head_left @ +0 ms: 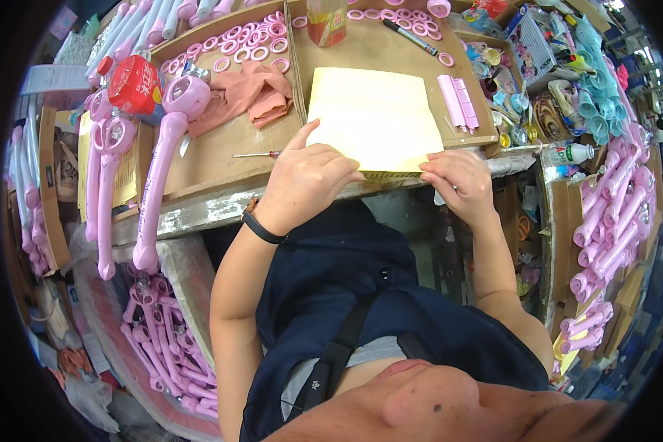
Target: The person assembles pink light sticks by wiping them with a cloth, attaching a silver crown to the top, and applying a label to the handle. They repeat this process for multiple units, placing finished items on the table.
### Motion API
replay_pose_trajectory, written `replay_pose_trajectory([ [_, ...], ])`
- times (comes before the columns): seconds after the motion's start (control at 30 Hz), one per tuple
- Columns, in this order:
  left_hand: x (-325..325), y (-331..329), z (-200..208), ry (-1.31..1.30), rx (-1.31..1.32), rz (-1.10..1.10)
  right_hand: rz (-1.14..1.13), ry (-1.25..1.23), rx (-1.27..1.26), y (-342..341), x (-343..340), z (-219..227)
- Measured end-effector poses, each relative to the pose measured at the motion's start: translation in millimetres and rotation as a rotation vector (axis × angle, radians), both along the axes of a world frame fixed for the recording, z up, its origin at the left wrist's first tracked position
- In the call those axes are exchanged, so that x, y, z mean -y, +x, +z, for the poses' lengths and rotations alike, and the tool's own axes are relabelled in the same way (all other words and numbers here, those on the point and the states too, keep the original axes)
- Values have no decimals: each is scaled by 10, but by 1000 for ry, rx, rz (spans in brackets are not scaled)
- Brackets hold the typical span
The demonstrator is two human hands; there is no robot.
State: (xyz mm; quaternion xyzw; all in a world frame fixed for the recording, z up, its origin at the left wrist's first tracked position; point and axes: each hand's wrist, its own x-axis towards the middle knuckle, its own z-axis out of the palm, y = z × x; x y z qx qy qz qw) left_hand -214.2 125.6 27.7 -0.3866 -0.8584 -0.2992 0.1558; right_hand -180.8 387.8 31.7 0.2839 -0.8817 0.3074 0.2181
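A pale yellow paper sheet (376, 118) lies across the cardboard worktop, its near edge lifted at the front. A narrow printed strip shows along that edge. My left hand (313, 168) is closed on the near left part of the paper, its index finger reaching over the left side. With thumb and fingers pressed together, my right hand (460, 180) pinches the near right corner. Whether it is one sheet or several I cannot tell. Just left of my left hand lies a screwdriver (258, 155). A pink ridged plastic part (458, 103) rests to the right of the paper.
Pink rings (254, 37) lie scattered at the back, near a marker (410, 37) and a bottle of amber liquid (326, 26). An orange cloth (254, 96) sits left. Pink wand-like parts (158, 177) hang over the left edge; a bin (96, 317) holds more. Pink tubes (615, 210) are piled right.
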Motion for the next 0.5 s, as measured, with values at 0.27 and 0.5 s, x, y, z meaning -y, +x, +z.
replay_pose_trajectory([
  [0.27,31,-50,-4,24,-117,23,-27,52,-70,-140,-183,-34],
  [0.5,227,-160,-73,-129,-148,83,-28,65,-119,-389,-287,-61],
])
